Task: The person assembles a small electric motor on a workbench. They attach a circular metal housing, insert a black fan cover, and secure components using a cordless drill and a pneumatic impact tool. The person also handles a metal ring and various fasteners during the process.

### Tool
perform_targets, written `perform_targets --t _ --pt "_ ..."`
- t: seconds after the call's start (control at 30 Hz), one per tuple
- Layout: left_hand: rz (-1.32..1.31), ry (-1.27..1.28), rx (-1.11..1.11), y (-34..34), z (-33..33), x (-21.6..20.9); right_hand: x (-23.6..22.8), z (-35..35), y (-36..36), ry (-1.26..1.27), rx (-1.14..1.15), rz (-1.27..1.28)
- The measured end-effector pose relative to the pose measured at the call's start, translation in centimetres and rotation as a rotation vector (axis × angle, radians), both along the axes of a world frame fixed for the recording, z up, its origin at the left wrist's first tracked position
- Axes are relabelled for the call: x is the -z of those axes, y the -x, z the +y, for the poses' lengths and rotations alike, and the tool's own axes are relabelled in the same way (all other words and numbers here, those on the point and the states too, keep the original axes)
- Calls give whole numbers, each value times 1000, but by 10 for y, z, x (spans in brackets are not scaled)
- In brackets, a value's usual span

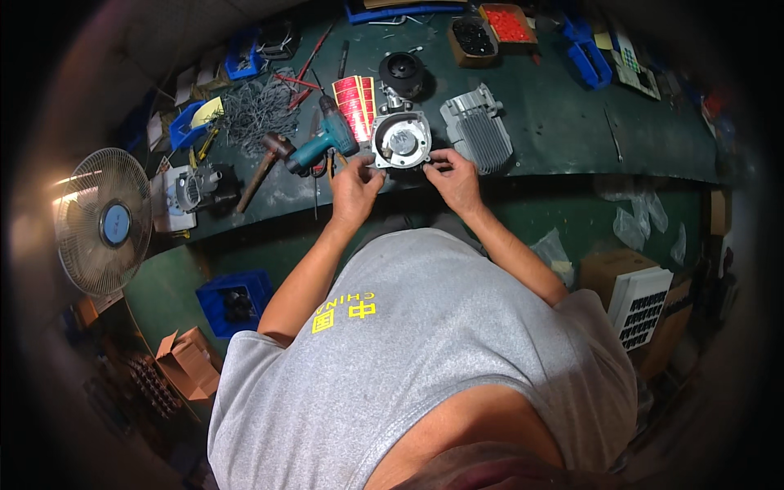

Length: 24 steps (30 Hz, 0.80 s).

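At the near edge of the dark green bench lies a silver metal housing [402,137] with a round open recess; a black round part [402,75] stands just behind it. My left hand [356,192] grips the housing's lower left corner between thumb and fingers. At its lower right corner my right hand [454,177] pinches the rim, fingers curled. A finned grey metal casing [482,131] rests to the right, apart from my hand. Left of the housing lie a teal power drill [325,139] and a sheet of red labels [353,106].
A hammer [265,170] and a heap of grey wire pieces [260,110] lie on the bench's left. Boxes of black parts [472,41] and red parts [508,24] stand at the back. A fan [104,220] is at the left, a blue crate [234,302] below the bench.
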<state>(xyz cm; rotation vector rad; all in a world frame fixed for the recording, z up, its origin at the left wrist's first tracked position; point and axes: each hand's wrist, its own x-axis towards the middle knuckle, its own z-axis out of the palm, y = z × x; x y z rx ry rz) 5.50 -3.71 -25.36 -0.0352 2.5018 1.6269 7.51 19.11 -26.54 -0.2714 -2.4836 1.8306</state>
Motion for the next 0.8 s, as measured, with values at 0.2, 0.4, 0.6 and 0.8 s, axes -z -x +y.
perform_targets --t 0.2,0.4,0.6,0.8 --pt "80 205 73 5 -3 -3 0 1 2 -52 -22 2" --pt "128 242 87 5 -2 -4 4 1 4 -43 -24 55" --pt "172 282 114 6 -3 -7 4 2 5 -56 -39 43" --pt "61 352 141 7 0 -23 4 2 4 -86 -28 58"
